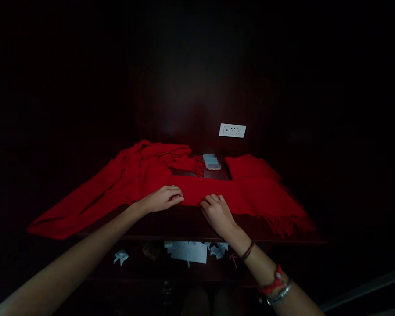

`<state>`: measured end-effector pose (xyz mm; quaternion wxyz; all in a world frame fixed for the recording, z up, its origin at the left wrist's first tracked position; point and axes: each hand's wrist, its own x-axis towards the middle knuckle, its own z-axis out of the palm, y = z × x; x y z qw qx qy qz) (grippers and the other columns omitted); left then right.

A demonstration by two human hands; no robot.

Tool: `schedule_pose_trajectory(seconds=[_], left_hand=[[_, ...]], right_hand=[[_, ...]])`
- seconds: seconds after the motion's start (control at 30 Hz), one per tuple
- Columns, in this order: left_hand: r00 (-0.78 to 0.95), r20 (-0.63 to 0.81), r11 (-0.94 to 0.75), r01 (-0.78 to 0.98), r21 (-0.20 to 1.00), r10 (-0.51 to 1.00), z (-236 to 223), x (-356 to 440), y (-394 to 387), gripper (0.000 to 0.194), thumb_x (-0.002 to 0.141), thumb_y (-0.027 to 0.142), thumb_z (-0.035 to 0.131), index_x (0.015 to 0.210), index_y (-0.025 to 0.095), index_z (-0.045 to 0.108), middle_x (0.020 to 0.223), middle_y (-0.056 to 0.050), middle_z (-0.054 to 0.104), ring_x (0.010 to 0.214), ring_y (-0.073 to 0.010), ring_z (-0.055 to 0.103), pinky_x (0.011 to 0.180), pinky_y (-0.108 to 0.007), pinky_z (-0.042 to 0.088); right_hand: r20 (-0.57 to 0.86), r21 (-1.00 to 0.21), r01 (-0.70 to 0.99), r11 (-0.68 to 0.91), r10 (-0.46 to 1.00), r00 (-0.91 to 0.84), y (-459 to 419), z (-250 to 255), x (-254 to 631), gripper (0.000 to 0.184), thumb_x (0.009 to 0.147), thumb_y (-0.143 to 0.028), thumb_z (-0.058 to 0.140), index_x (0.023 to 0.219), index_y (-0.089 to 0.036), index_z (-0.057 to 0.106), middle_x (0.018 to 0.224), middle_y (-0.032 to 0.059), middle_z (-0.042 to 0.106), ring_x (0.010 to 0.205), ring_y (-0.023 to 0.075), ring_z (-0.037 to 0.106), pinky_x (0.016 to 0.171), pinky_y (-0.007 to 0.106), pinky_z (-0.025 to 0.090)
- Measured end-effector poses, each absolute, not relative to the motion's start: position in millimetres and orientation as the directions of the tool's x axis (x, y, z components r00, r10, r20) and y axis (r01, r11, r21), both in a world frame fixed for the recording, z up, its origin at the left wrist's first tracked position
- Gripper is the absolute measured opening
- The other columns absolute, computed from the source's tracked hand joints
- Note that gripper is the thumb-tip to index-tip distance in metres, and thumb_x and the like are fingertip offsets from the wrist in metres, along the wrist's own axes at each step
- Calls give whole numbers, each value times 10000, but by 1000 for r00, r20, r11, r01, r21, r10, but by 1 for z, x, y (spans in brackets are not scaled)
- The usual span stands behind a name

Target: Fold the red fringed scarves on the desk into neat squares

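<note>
A long red scarf [131,180] with fringed ends lies spread across a dark wooden desk [184,221]. My left hand [161,198] rests on the scarf's near edge at the middle, fingers curled and pinching the fabric. My right hand [217,213] is beside it to the right, fingers bent over the same edge and gripping the cloth. Bracelets circle my right wrist and forearm. The scarf's right part [266,188] looks folded, with fringe trailing at the desk's right front.
A phone [211,162] lies on the desk behind the scarf. A white socket plate [232,130] is on the dark back wall. Crumpled and flat papers [188,251] lie on a lower shelf under the desk. The surroundings are very dark.
</note>
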<state>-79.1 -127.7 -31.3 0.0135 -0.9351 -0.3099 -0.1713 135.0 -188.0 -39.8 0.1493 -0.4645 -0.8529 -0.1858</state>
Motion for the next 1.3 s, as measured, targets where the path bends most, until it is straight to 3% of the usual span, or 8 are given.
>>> schedule_pose_trajectory(seconds=[0.23,0.47,0.67,0.77,0.9,1.07,1.2,1.3], left_hand=[[585,85,-575,743,341,806,-9,-31,-41,217,766,265,425,899,139,540,956,-71,533,890,-169,453,784,-239,322],[634,-138,-507,714,484,761,-6,-18,-1,209,604,351,573,626,144,563,592,29,522,583,-103,440,546,-177,321],[640,-152,-449,669,592,754,-4,-27,3,223,553,358,605,576,142,556,539,41,496,561,-94,419,545,-180,308],[618,-107,-415,637,650,779,-4,-31,2,205,574,336,592,637,141,574,606,24,541,610,-102,449,578,-179,330],[558,30,-345,468,814,829,9,-22,-4,262,624,313,572,834,157,575,752,-4,582,680,-112,493,610,-189,366],[530,168,-244,76,967,831,39,20,-8,309,602,230,609,898,155,565,747,-19,589,651,-117,528,620,-231,401],[523,255,-335,63,940,813,62,70,-6,270,613,206,601,878,154,593,731,-14,595,639,-113,526,624,-236,400],[555,280,-370,55,927,784,73,111,-6,251,621,185,590,868,147,608,745,-22,607,658,-117,531,647,-243,405]], right_hand=[[362,240,840,486,759,-542,-192,-41,132,101,774,-114,461,786,-155,553,779,47,564,739,167,497,646,275,360],[333,245,835,493,766,-550,-189,-38,128,82,774,-115,459,815,-155,518,765,48,569,679,165,535,528,246,389],[271,277,794,540,749,-604,-183,-30,122,127,775,-89,428,849,-130,522,742,66,574,634,182,557,468,253,403],[328,242,838,489,771,-545,-187,-25,129,212,783,-93,407,965,-136,507,790,78,578,642,174,566,491,248,416],[509,-20,932,363,806,-303,-191,-18,147,330,793,-104,369,1103,-165,465,840,76,595,668,152,578,576,239,436],[713,-424,787,449,701,-16,-192,1,181,322,771,-103,340,1002,-158,557,850,45,625,761,129,572,701,218,420],[671,-610,683,403,721,174,-200,13,216,296,778,-165,335,950,-182,576,541,-27,577,534,108,550,583,199,407],[619,-700,615,363,738,269,-207,13,242,271,784,-200,319,921,-185,553,470,-50,540,477,103,530,547,191,387]])
